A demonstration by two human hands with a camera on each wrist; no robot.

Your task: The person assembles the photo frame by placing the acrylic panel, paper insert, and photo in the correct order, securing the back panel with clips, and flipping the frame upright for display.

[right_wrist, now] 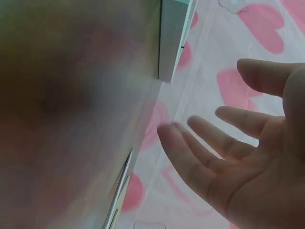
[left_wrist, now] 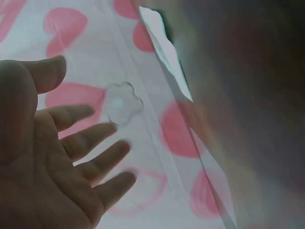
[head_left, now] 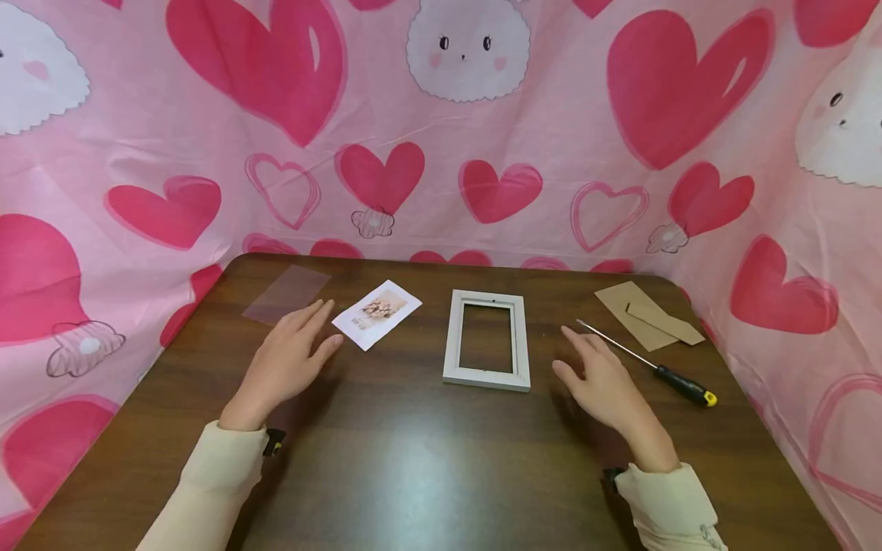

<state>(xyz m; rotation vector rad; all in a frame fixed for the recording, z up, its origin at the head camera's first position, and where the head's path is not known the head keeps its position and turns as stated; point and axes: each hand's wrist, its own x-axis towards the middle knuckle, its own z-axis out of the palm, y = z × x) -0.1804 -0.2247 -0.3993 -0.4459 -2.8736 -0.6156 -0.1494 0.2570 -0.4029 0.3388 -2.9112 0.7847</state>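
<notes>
With left grip [head_left: 285,361] and right grip [head_left: 606,381] spread and empty, I judge the white frame [head_left: 452,337] light, stiff, best held by its side rails [head_left: 520,337].

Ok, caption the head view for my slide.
Left hand and right hand flank a white frame, among a clear sheet, printed picture, brown card pieces and screwdriver on a brown table.

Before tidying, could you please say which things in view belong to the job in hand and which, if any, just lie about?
Probably for the job: white frame, picture card, clear sheet, brown board, screwdriver.
Just lying about: nothing loose, apparently; table and patterned cloth are surroundings.
</notes>
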